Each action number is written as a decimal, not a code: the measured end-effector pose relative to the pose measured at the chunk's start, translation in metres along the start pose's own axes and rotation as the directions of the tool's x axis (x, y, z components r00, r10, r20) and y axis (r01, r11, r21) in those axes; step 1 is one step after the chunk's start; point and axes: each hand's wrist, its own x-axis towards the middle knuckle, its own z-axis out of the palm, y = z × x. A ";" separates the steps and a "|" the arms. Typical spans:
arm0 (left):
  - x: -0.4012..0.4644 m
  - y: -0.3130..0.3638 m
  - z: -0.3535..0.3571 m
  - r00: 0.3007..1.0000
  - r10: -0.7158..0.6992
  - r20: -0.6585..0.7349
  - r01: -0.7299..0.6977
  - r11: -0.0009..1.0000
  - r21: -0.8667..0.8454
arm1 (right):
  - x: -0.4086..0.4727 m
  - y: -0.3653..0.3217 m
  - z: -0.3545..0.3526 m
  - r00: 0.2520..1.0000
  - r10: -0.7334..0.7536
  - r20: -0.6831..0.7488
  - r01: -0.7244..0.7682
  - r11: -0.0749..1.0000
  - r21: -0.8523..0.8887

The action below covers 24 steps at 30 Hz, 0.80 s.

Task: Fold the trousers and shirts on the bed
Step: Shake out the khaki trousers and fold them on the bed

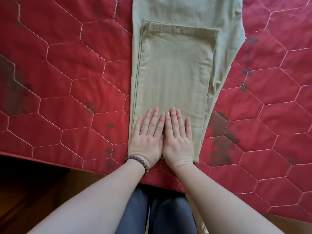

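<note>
On the left of the frame I see the red quilted bedspread (59, 73), its edge running along the lower left above a dark floor (25, 200). Just left of centre, my left hand (146, 141) — a beaded bracelet (137, 162) at its wrist — lies flat, fingers straight, holding nothing, pressing the near end of the olive trousers (172, 73). My right hand (179, 141) presses beside it, touching, fingers likewise straight. The trousers run up the centre, legs folded back over themselves — hems in the upper middle.
</note>
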 end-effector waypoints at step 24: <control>0.212 -0.054 -0.072 0.983 0.179 -0.039 -0.175 0.981 0.083 | 0.197 0.054 -0.054 0.981 -0.192 -0.032 0.188 0.977 -0.099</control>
